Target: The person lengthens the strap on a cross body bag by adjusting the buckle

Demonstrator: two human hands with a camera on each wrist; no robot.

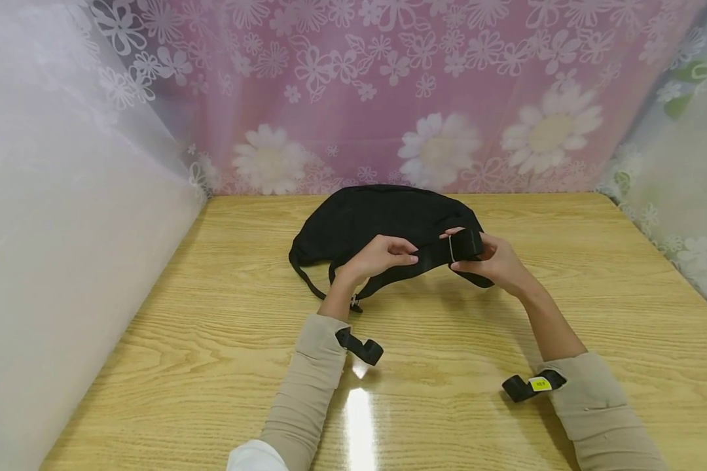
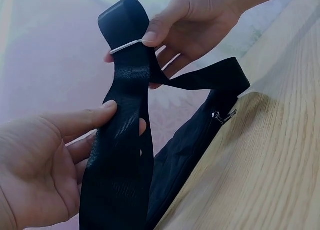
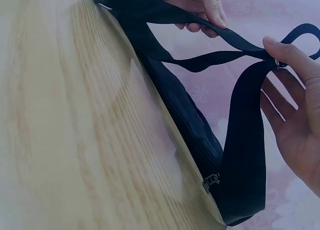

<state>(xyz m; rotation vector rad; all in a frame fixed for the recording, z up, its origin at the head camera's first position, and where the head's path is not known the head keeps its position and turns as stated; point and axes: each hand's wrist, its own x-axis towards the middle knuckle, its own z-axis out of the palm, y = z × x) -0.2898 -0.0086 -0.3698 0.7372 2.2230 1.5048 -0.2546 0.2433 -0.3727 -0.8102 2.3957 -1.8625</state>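
Note:
A black bag (image 1: 389, 212) with a wide webbing strap (image 2: 117, 160) lies on the table near the back. My left hand (image 1: 377, 256) pinches the strap between thumb and fingers. To its right, my right hand (image 1: 501, 263) grips the strap at a thin metal slider (image 2: 127, 46), where the webbing stands up in a loop (image 1: 467, 244). Below the hands, the strap's other length runs down to the bag's end. A zipper pull (image 3: 212, 180) shows near that end in the right wrist view. The bag's contents are hidden.
The wooden table (image 1: 212, 366) reaches a pink floral curtain (image 1: 353, 98) at the back. A pale sheet (image 1: 65, 196) hangs at the left and a floral one (image 1: 683, 163) at the right. Black bands (image 1: 362, 348) hang from both sleeves.

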